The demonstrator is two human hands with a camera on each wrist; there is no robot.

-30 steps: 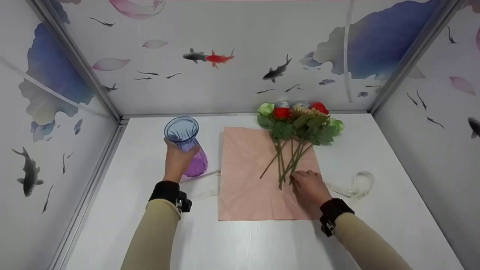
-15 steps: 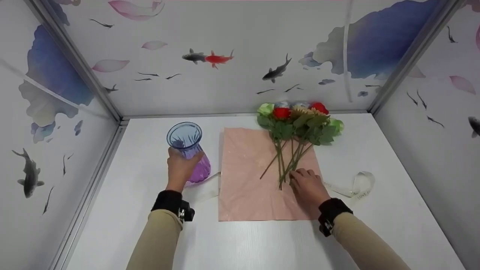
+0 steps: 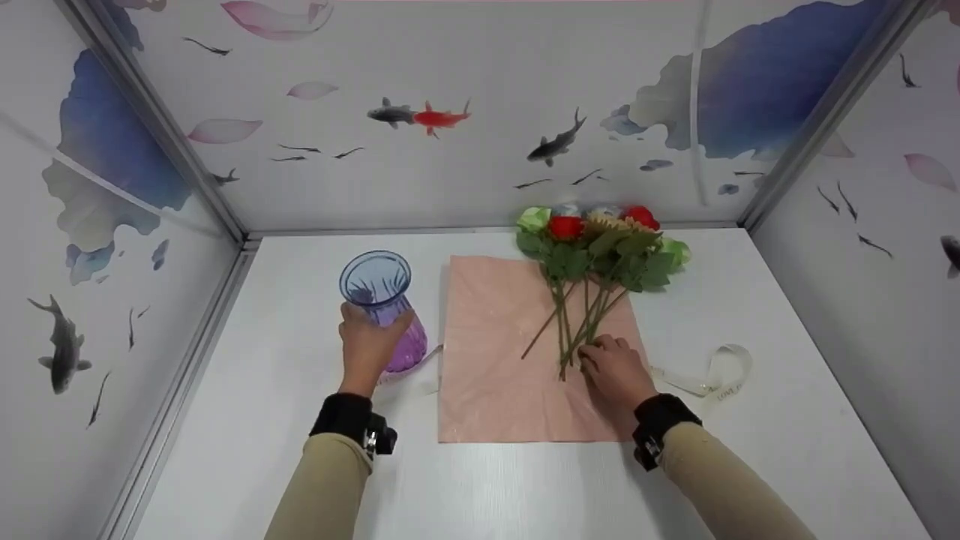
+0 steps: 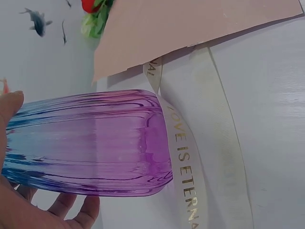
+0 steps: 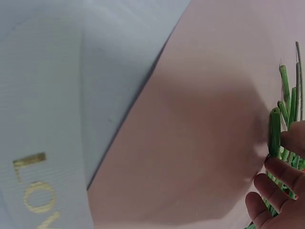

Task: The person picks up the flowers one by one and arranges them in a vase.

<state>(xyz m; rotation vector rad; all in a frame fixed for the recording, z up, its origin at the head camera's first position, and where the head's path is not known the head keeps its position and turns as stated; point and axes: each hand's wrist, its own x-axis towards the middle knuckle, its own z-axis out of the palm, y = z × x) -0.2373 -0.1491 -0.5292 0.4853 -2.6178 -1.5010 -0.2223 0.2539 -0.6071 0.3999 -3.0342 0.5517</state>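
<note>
My left hand point(image 3: 367, 349) grips a ribbed glass vase point(image 3: 409, 346) around its neck, blue at the flared rim and purple at the base. In the left wrist view the vase point(image 4: 90, 143) lies across the picture, its base overlapping a cream ribbon point(image 4: 183, 157) with gold lettering. A bunch of flowers point(image 3: 607, 247), red, pale green and yellowish with leaves, lies on a sheet of pink wrapping paper point(image 3: 491, 360). At the cut ends, my right hand point(image 3: 619, 369) pinches a green stem point(image 5: 275, 129) between thumb and index finger.
Beyond the paper's right edge the other ribbon end point(image 3: 731, 371) curls on the white table point(image 3: 487, 491). Printed panels with fish and petals stand as walls at the back point(image 3: 480, 172) and both sides. The flower heads reach the back wall.
My left hand has brought the vase toward me and a little to the right, lower over the ribbon. The right hand has barely moved, and the flowers lie as before.
</note>
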